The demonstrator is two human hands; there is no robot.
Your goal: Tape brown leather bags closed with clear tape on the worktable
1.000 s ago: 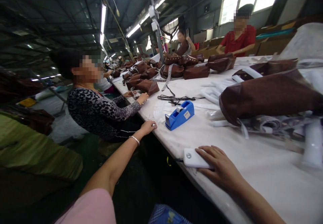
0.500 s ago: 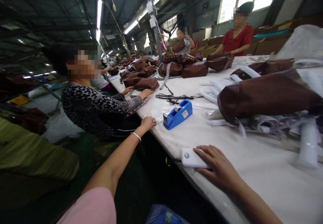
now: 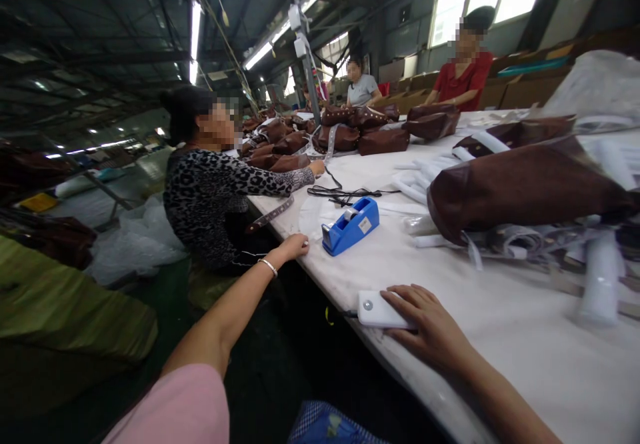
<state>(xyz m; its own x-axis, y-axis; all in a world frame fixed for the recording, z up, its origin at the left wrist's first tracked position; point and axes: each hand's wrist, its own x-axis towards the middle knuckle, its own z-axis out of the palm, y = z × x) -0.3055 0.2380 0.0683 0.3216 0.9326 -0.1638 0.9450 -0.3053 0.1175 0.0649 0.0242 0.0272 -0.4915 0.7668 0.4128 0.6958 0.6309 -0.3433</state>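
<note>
My left hand (image 3: 295, 247) is at the table's edge, its fingers closed together. What they hold, if anything, is too small to make out. Just right of it stands a blue tape dispenser (image 3: 353, 227) with a roll of tape in it. Thin clear plastic (image 3: 313, 214) lies behind the hand. Nearer to me, my right hand (image 3: 425, 317) grips a white handheld box (image 3: 377, 309) resting on the table, fingers on top and thumb along its near side. The box has a round button-like spot, and a dark cable leaves its left end.
A brown leather bag (image 3: 525, 187) lies at the right on white rolls and clear plastic. Black straps (image 3: 335, 194) lie beyond the dispenser. More brown bags (image 3: 383, 141) are piled farther back. A co-worker in leopard print (image 3: 210, 184) sits at the left; others stand across the table.
The co-worker on the left has leaned in and reached an arm farther over the table. The one at the back no longer holds up a bag. My hands stay almost in place.
</note>
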